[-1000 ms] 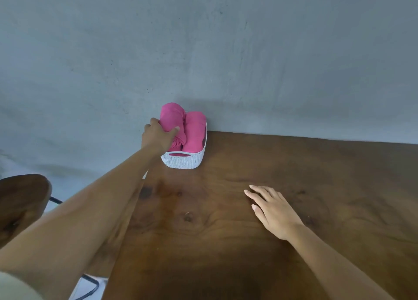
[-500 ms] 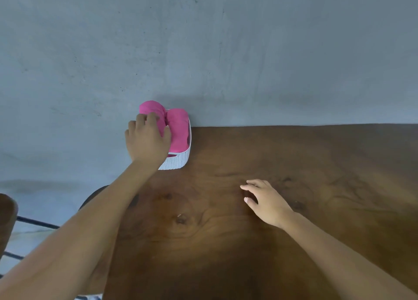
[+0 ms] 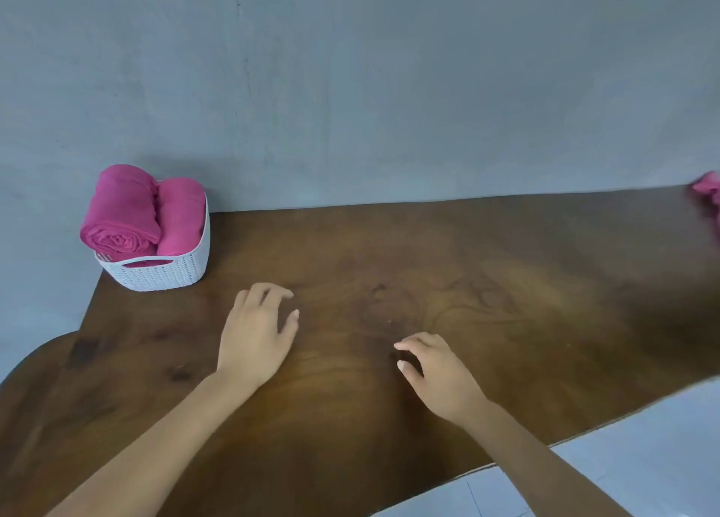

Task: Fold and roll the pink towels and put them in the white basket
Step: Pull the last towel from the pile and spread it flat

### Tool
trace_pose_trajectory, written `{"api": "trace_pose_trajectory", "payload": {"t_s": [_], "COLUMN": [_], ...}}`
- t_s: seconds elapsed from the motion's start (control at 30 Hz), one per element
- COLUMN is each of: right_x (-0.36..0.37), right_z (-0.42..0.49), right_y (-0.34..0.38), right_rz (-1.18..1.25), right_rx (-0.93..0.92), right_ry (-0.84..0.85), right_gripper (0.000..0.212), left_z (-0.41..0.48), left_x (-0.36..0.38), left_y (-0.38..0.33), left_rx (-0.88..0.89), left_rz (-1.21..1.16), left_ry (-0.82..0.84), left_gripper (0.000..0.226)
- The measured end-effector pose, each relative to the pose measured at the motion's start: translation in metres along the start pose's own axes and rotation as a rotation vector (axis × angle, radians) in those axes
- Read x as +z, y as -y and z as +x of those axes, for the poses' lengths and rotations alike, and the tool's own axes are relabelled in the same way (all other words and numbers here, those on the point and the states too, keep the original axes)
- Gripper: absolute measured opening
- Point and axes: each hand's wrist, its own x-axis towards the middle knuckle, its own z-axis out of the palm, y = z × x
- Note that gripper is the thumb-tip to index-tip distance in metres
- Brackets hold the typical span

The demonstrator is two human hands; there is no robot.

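Bench (image 3: 428, 282) mostly bare; white basket (image 3: 156, 273) at its far left corner holds two rolled pink towels (image 3: 128, 212), another pink towel (image 3: 707, 189) at far right edge. Left hand (image 3: 255, 341) and right hand (image 3: 436, 372) loosely spread, empty. Towel looks soft, light, floppy; probably pinch corners.

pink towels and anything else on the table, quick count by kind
Rolled pink towels in the basket: 2, left roll and right roll
Loose pink towel at the far right edge, cut off by the frame: 1 visible
White basket: 1
Total: 4 things on the wooden table
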Motion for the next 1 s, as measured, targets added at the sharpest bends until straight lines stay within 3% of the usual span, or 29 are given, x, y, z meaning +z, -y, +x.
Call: {"api": "trace_pose_trajectory", "payload": {"t_s": [0.2, 0.57, 1.0], "right_x": [-0.029, -0.085, -0.132], "right_z": [-0.073, -0.223, -0.348], "right_y": [-0.079, -0.240, -0.379], "right_rz": [0.015, 0.019, -0.083], "right_rx": [0.055, 0.200, 0.482], "right_ry": [-0.062, -0.218, -0.243], "right_gripper": [0.030, 0.031, 0.038], "left_z": [-0.047, -0.087, -0.082], "left_x": [0.051, 0.141, 0.220], "left_y": [-0.090, -0.253, -0.404], "left_rx": [0.053, 0.232, 0.364], "left_rz": [-0.017, -0.028, 0.017], "left_ry": [0.178, 0.319, 0.463], "left_gripper": [0.021, 0.012, 0.015]}}
